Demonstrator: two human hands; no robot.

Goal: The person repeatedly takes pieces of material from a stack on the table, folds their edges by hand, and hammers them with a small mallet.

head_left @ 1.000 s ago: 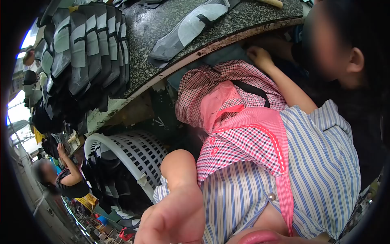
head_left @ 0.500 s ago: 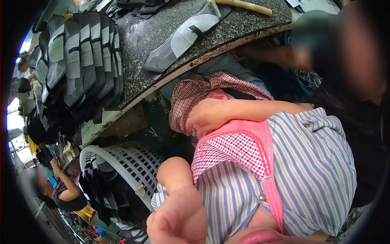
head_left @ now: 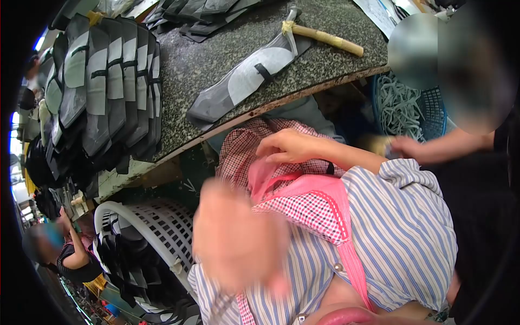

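Observation:
My left hand (head_left: 238, 238) is raised close to the camera, in front of the striped shirt (head_left: 395, 216). Motion blur hides its fingers and anything in them. Over my lap, my right hand (head_left: 284, 146) has its fingers curled together at the pink pocket (head_left: 262, 179) of the checked apron (head_left: 309, 214); what they pinch is too small to make out. On the stone tabletop (head_left: 184, 65) lies a dark grey panel (head_left: 216, 103) with a pale patch and a black strap. A hammer with a wooden handle (head_left: 327, 39) lies across the panel's upper end.
Layered dark panels (head_left: 108, 70) hang over the table's left part. Below stands a white basket (head_left: 162, 216) of black pieces. At right, a co-worker's hand (head_left: 411, 149) is near a blue basket (head_left: 433, 108) of pale strips. Another person (head_left: 73, 257) works far left.
My left hand has risen and blurred. My right hand came from the table edge to the apron pocket, then lifted slightly. The view has shifted, showing more of the hammer and blue basket.

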